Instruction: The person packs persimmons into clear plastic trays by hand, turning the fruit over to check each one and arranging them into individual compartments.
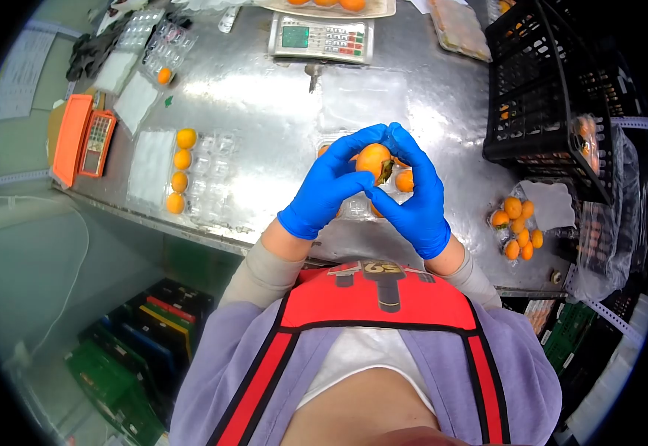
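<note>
In the head view, an orange fruit (372, 160) sits between two blue-gloved hands, raised over the desk (257, 82). The left grip (328, 178) pinches its left side, thumb at the front and fingers bent over the top. The right grip (418, 189) curves around the other side, its fingertips meeting the left ones at 12 o'clock and its thumb close to the left thumb at 6; whether it presses on the fruit too, I cannot tell. Below the hands lies a clear tray (354, 212) with more fruit (404, 181), partly hidden by the gloves.

The desk's near edge runs at 6 o'clock, close to the person's red harness (443, 305). From the held fruit, a grey scale (354, 48) stands at 11 o'clock. A black crate (528, 111) bounds the room at 2, and a cluster of fruit (518, 225) lies at 4. At 9, a second tray (212, 175) holds a row of four fruit (179, 182), with an orange scale (97, 145) farther out by the left edge. Shiny metal stretches between that tray and the left glove, and between the right glove and the crate.
</note>
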{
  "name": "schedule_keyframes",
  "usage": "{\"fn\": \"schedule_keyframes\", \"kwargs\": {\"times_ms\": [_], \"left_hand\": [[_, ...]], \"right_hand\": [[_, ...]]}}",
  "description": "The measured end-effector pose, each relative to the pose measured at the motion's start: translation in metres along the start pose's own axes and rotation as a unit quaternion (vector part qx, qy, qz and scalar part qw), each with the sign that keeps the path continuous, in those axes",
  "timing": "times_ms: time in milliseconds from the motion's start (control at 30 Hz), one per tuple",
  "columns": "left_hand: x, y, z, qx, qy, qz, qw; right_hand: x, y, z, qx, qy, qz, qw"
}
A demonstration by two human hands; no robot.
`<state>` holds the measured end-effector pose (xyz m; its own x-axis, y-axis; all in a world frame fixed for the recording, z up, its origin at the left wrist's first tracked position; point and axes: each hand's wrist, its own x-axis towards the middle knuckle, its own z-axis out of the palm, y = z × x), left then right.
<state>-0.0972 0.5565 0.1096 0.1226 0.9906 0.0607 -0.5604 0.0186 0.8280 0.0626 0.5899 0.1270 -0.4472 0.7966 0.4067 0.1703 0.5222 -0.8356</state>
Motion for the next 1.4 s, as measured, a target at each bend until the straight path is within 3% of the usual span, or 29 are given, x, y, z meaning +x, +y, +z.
{"fn": "schedule_keyframes", "kwargs": {"times_ms": [133,200,267,333,400,500,533,600,700,833,900,933,1067,1167,1233,1267,1333,1400], "left_hand": [[-0.004,0.005,-0.006,0.042,0.034,0.007,0.999],[-0.006,0.005,-0.013,0.067,0.093,0.020,0.993],[-0.009,-0.006,-0.016,0.129,0.096,0.029,0.987],[-0.011,-0.020,-0.006,0.344,0.035,0.028,0.938],[-0.012,-0.044,0.015,0.437,-0.027,0.076,0.896],[-0.005,-0.084,0.031,0.598,-0.131,0.116,0.782],[-0.003,-0.096,0.031,0.598,-0.134,0.117,0.782],[0.000,-0.119,0.027,0.705,-0.140,0.157,0.677],[0.004,-0.138,0.020,0.735,-0.159,0.161,0.639],[-0.002,-0.116,0.015,0.692,-0.159,0.172,0.683],[-0.003,-0.099,0.003,0.593,-0.047,0.118,0.795],[-0.006,-0.093,-0.011,0.549,0.003,0.150,0.822],[-0.038,-0.073,-0.064,0.624,0.152,0.160,0.750],[-0.068,-0.066,-0.085,0.594,0.197,0.121,0.770],[-0.086,-0.069,-0.090,0.465,0.261,-0.058,0.844],[-0.093,-0.078,-0.095,0.466,0.261,-0.057,0.843],[-0.101,-0.092,-0.098,0.353,0.240,-0.113,0.897],[-0.105,-0.102,-0.098,0.336,0.233,-0.158,0.899]], "right_hand": [[0.009,0.013,-0.024,0.013,0.001,0.009,1.000],[0.013,0.028,-0.058,-0.061,0.054,0.083,0.993],[0.002,0.048,-0.082,0.001,0.122,0.131,0.984],[-0.018,0.066,-0.098,0.037,0.138,0.175,0.974],[-0.042,0.079,-0.100,0.074,0.155,0.217,0.961],[-0.080,0.093,-0.089,0.018,0.083,0.276,0.957],[-0.091,0.097,-0.081,0.009,0.076,0.269,0.960],[-0.106,0.097,-0.070,-0.008,0.048,0.277,0.960],[-0.117,0.104,-0.060,-0.003,0.040,0.285,0.958],[-0.108,0.114,-0.056,0.018,0.047,0.291,0.955],[-0.102,0.124,-0.048,0.004,0.041,0.288,0.957],[-0.095,0.121,-0.043,0.004,0.044,0.287,0.957],[-0.083,0.121,-0.032,-0.083,0.029,0.272,0.958],[-0.086,0.122,-0.036,-0.118,-0.009,0.240,0.963],[-0.095,0.133,-0.039,-0.125,0.000,0.199,0.972],[-0.100,0.141,-0.038,-0.124,0.001,0.198,0.972],[-0.104,0.150,-0.035,-0.057,0.024,0.197,0.978],[-0.104,0.148,-0.031,-0.030,0.035,0.223,0.974]]}}
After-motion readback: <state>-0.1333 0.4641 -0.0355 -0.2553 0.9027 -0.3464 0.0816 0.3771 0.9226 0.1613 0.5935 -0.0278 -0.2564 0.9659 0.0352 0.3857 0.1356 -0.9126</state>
